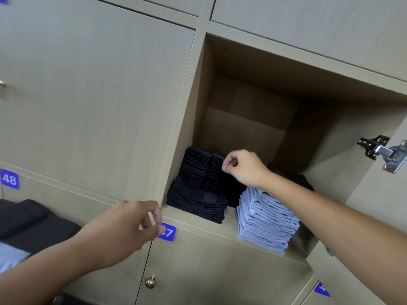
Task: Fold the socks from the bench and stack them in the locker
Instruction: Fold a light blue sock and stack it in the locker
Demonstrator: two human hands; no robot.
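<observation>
Dark and pale blue cloth (pixel 24 230) lies at far left, partly out of frame. Left hand (pixel 123 230) hovers before label 47 (pixel 167 233), fingers loosely curled, holding nothing. Open locker (pixel 180 137): black sock stack (pixel 198 190) at left, right hand (pixel 243 167) above it, fingers curled, thumb to forefinger; grip unclear. Blue sock stack (pixel 267 221) sits just beside, at right.
</observation>
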